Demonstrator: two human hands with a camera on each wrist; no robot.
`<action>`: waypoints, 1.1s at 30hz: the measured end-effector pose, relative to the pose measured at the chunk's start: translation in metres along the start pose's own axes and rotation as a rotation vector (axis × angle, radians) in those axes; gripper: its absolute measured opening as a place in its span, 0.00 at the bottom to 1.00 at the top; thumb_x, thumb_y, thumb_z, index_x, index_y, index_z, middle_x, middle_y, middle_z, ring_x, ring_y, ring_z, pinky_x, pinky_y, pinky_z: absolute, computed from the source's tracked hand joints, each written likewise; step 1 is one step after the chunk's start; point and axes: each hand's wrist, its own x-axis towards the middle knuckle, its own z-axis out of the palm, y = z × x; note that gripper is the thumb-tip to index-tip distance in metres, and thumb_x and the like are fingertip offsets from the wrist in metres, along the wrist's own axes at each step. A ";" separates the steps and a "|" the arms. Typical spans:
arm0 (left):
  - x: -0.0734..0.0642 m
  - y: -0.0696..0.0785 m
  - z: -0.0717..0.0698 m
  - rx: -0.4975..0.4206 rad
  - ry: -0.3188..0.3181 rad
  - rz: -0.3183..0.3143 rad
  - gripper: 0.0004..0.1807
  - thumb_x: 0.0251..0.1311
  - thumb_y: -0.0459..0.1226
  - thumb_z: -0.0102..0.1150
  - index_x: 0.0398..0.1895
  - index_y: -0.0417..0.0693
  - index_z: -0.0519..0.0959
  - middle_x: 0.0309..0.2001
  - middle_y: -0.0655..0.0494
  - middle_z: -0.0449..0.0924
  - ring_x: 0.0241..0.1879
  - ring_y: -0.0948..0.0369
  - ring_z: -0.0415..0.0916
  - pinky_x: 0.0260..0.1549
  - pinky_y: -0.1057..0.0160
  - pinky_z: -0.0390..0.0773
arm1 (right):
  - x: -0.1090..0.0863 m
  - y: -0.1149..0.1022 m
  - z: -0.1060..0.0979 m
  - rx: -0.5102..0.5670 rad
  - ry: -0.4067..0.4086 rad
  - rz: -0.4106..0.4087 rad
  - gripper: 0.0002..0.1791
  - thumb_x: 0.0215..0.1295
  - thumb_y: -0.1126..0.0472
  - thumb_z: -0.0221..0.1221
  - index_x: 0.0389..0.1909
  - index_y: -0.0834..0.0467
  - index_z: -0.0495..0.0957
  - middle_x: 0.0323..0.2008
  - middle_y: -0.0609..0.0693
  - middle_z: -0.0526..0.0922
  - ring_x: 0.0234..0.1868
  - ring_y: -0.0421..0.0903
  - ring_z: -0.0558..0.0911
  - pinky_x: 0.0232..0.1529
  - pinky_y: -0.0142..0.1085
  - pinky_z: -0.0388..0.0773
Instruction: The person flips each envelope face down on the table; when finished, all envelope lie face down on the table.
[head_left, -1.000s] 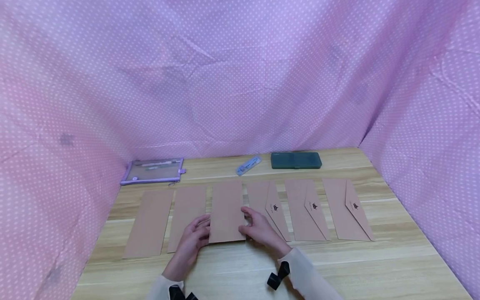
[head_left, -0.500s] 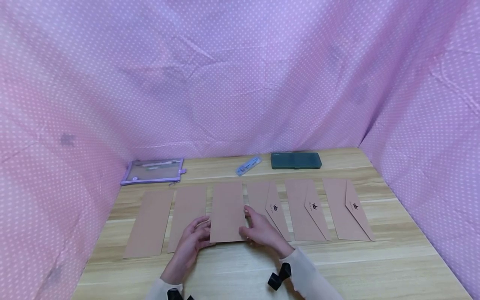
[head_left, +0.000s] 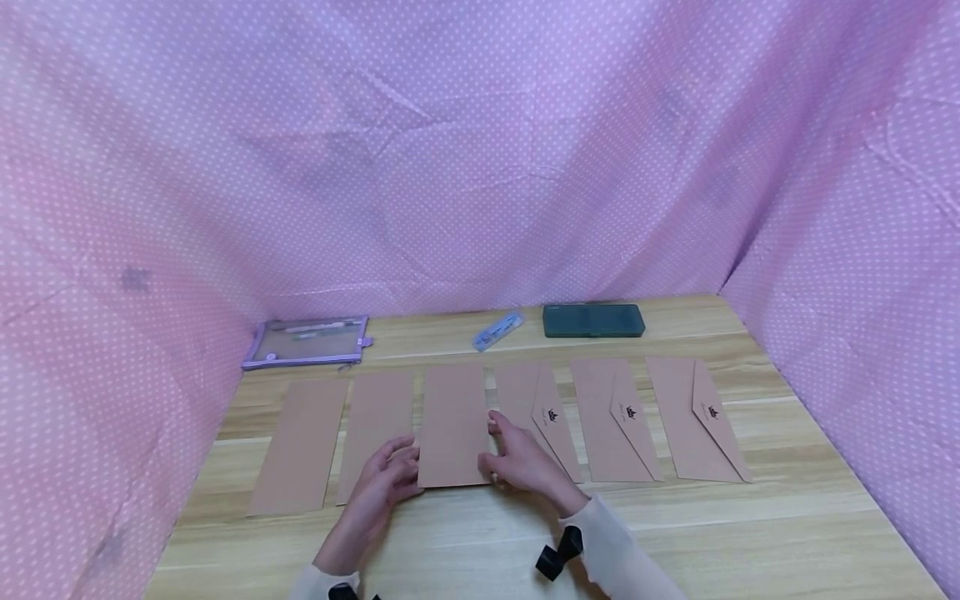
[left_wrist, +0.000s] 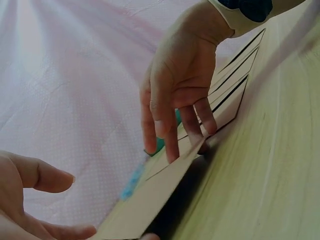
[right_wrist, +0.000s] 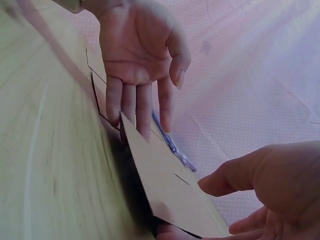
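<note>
A brown kraft envelope (head_left: 453, 425), plain side up, lies between my two hands in the middle of a row. Its near edge is raised over the table, with dark shadow beneath in both wrist views. My left hand (head_left: 382, 483) supports the left edge with fairly straight fingers, some of them under the paper. Along the opposite edge, my right hand (head_left: 525, 458) does the same, its thumb standing apart from the paper in the right wrist view. Two plain envelopes lie to the left, the nearer one (head_left: 371, 425) beside my left hand. An envelope with a crown-printed flap (head_left: 551, 417) lies beside my right hand.
Two more crown-flap envelopes (head_left: 611, 421) continue the row rightward. Behind the row sit a purple-edged mesh zip pouch (head_left: 315, 342) with pens, a small blue packet (head_left: 497, 331) and a dark green case (head_left: 592, 321). Pink dotted cloth (head_left: 480, 167) encloses the wooden table (head_left: 675, 533).
My left hand has shifted slightly down and left. The right hand has moved slightly right since the first frame. The middle envelope stays between them, nearly in place.
</note>
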 end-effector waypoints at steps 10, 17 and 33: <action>-0.013 0.012 -0.003 0.154 -0.007 0.009 0.31 0.68 0.33 0.47 0.72 0.32 0.55 0.70 0.22 0.58 0.62 0.44 0.73 0.55 0.53 0.81 | -0.004 0.002 -0.006 0.024 -0.011 -0.008 0.42 0.65 0.62 0.62 0.76 0.64 0.54 0.65 0.70 0.73 0.21 0.45 0.79 0.22 0.33 0.77; -0.016 0.019 -0.003 0.192 0.000 0.072 0.32 0.68 0.33 0.47 0.73 0.30 0.54 0.72 0.21 0.56 0.68 0.32 0.65 0.60 0.43 0.77 | -0.007 0.004 -0.019 0.050 -0.034 -0.037 0.41 0.67 0.60 0.61 0.75 0.65 0.54 0.66 0.70 0.72 0.30 0.47 0.84 0.28 0.35 0.82; 0.001 0.029 0.034 -0.157 -0.149 0.408 0.16 0.73 0.30 0.40 0.60 0.45 0.71 0.56 0.68 0.80 0.56 0.65 0.80 0.56 0.67 0.80 | -0.016 0.028 -0.071 0.047 0.080 -0.207 0.27 0.70 0.65 0.58 0.69 0.64 0.67 0.58 0.65 0.80 0.51 0.55 0.84 0.47 0.28 0.80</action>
